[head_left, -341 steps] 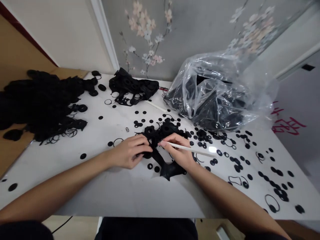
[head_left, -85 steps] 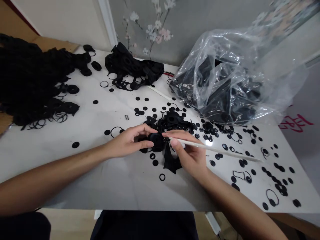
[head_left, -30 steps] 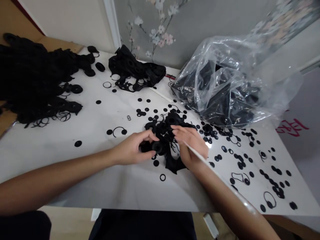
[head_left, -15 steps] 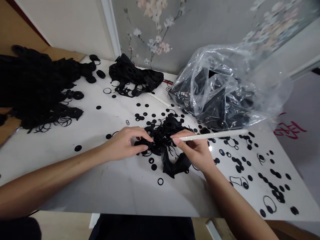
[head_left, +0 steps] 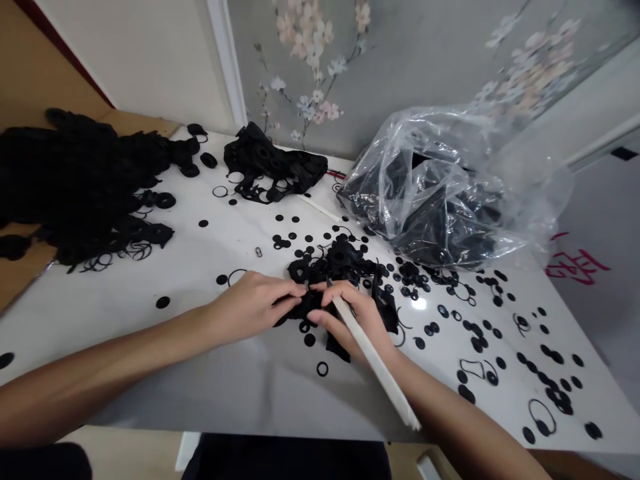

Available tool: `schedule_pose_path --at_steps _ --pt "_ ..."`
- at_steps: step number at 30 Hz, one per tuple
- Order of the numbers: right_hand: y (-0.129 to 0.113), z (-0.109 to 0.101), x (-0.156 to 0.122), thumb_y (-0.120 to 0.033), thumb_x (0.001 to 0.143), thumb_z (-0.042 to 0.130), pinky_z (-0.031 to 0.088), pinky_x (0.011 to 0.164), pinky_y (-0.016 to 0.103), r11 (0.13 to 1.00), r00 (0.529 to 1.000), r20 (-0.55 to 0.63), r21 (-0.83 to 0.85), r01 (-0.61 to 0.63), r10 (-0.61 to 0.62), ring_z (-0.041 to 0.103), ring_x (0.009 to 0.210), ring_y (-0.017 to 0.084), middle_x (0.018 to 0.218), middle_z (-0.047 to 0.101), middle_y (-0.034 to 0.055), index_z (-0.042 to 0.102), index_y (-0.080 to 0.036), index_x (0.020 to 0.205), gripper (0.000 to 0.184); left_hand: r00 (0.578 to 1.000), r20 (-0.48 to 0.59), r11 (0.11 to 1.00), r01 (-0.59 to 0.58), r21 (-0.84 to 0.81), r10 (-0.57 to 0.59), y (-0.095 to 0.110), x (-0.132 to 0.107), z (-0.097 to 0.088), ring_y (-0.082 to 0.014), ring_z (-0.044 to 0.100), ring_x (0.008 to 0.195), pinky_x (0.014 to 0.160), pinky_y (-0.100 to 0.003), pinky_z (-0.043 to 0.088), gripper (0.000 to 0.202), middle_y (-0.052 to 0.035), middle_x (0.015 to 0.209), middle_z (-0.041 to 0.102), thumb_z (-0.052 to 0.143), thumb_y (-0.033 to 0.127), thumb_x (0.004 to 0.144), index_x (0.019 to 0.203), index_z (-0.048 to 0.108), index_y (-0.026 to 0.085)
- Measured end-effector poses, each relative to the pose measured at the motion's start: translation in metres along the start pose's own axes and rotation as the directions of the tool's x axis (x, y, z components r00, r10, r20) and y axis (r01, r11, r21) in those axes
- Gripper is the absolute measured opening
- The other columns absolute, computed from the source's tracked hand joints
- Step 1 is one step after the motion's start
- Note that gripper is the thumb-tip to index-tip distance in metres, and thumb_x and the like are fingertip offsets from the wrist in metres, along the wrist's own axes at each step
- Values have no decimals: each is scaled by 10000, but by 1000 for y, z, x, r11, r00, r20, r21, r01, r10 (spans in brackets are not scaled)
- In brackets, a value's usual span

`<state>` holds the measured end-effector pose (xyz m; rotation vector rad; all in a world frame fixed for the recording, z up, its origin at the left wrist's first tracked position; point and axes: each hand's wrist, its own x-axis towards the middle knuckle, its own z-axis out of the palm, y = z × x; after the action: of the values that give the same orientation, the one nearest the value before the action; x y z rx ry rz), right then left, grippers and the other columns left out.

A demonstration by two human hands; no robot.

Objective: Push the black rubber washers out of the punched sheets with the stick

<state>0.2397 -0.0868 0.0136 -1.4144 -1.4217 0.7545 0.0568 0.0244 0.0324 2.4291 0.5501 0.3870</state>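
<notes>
The left hand [head_left: 260, 301] pinches the black rubber [head_left: 343, 257] on the tabletop [head_left: 200, 393]; the right hand [head_left: 359, 317] grips the white stick [head_left: 374, 363], thumb near the same rubber. Best, I judge, to pinch close beside the stick's end and work gently, since thin rubber likely stretches.

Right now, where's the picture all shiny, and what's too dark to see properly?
Head view: white glare spot on the pale glossy tabletop, bright streaks on the crumpled clear plastic bag; same head view: the large black heap at left and tangled black clump in the middle lose much detail.
</notes>
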Motion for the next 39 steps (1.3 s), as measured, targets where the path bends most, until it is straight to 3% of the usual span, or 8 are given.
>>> schedule_pose_path --at_steps 4,8,12,18,22,27,34,39 --pt "1 5 -3 -273 765 739 539 815 384 999 999 28 -45 -23 24 667 934 224 924 700 50 478 -234 706 270 996 60 968 -80 239 67 6 -1 3 -134 664 630 566 -224 479 217 -17 791 732 449 207 929 892 660 177" --pt "0 8 -4 -223 767 721 543 781 366 999 999 13 -43 -28 29 671 914 218 884 674 45 435 -231 670 303 992 128 821 -86 564 15 23 -5 3 -159 590 504 425 -237 349 152 -28 614 630 458 115 859 796 593 148" --pt "-1 14 -5 -192 780 698 529 770 365 993 997 21 -82 81 -79 640 887 209 837 702 28 401 -238 662 323 971 233 725 -196 660 50 34 -11 -1 -151 552 481 401 -253 270 238 -28 605 588 414 -39 756 749 546 159" --pt "0 26 -13 -135 837 588 508 820 382 937 960 128 -218 272 -249 595 936 212 832 711 30 427 -239 693 240 916 398 892 -221 393 51 32 -7 -26 -143 451 406 444 -297 261 155 -2 536 548 468 91 800 693 540 176" --pt "3 30 -16 -151 854 560 510 745 354 914 947 169 -261 310 -273 583 885 218 710 651 22 442 -230 668 234 872 489 988 -42 151 -38 27 3 -36 -115 455 445 487 -270 294 242 19 529 533 417 172 861 646 526 184" --pt "1 28 -13 -109 835 533 501 701 319 935 952 153 -200 291 -264 549 778 192 685 600 13 388 -238 660 261 829 535 982 191 2 -162 16 10 -35 -114 468 453 450 -240 299 286 23 528 512 359 246 912 638 421 193" --pt "-5 18 -9 -137 778 585 439 604 283 989 993 113 -139 41 -26 504 693 179 638 580 -6 299 -242 628 340 759 562 846 501 -183 -329 9 12 -25 -139 586 476 440 -207 407 280 30 544 550 306 372 958 750 402 210" --pt "-3 17 -9 -171 748 609 448 641 286 988 983 100 0 -153 152 554 696 165 697 599 -5 315 -234 649 316 825 541 925 318 -206 -163 10 13 -24 -104 455 427 437 -199 323 287 55 491 460 342 372 966 770 465 202"
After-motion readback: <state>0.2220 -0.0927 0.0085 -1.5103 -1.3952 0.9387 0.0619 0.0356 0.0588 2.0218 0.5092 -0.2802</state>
